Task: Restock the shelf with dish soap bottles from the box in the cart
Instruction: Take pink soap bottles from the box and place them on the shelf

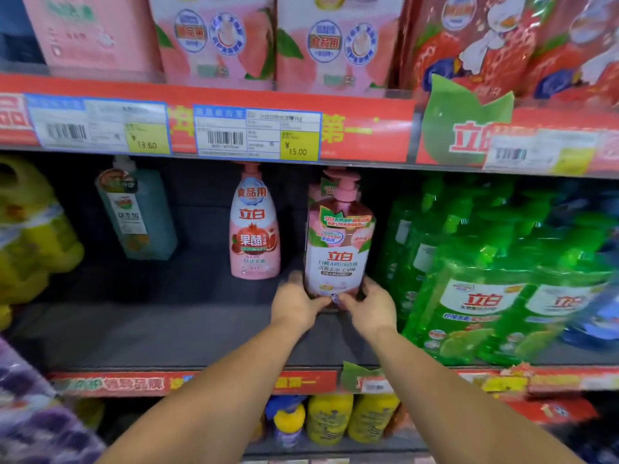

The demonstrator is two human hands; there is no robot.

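A pink pump bottle of dish soap (338, 242) stands upright on the dark middle shelf (160, 329). My left hand (294, 304) grips its lower left side. On the lower right side, my right hand (370, 304) holds its base. To its left, further back, stands another pink and white pump bottle (254, 226). A teal pump bottle (135, 212) stands further left at the back. The box and the cart are out of view.
Green twin-pack soap bottles (495, 279) crowd the shelf right of my hands. Yellow jugs (30, 236) sit at the far left. Pink refill pouches (214, 38) fill the shelf above, over red price strips (258, 133). Yellow bottles (351, 416) stand on the shelf below.
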